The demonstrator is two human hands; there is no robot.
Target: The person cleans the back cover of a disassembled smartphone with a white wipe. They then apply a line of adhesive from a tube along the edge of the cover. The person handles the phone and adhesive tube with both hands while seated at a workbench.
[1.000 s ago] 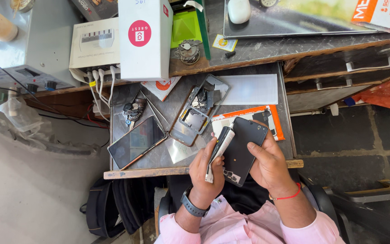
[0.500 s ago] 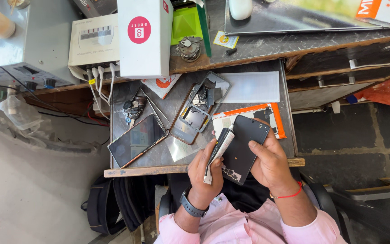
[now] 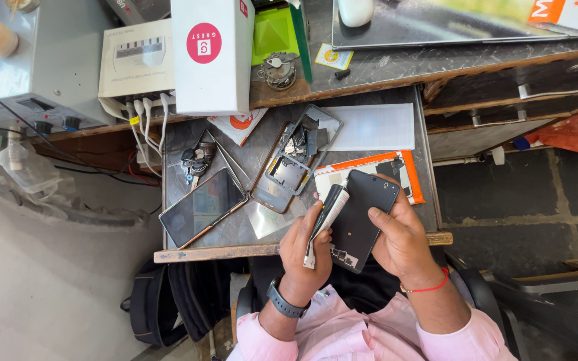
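Note:
My left hand [image 3: 306, 251] grips a small white and black tube [image 3: 324, 220], its tip pointing up toward the top edge of a black phone back cover [image 3: 358, 220]. My right hand [image 3: 403, 237] holds that cover from the right, thumb pressed on its face. Both hands hover over the front edge of a pulled-out drawer tray [image 3: 235, 230]. On the tray lie an opened phone frame [image 3: 289, 160] with bare insides and a dark-screened phone [image 3: 202, 207].
A white box with a pink circle [image 3: 212, 53] and a white charger unit with cables [image 3: 135, 63] stand on the desk behind. An orange-edged packet [image 3: 409, 170], white sheet [image 3: 372, 127], tweezers and a keyring lie on the tray. A black bag [image 3: 162, 307] sits below.
The hands, tube and cover have stayed almost in place; the tube's tip has shifted slightly along the cover's edge.

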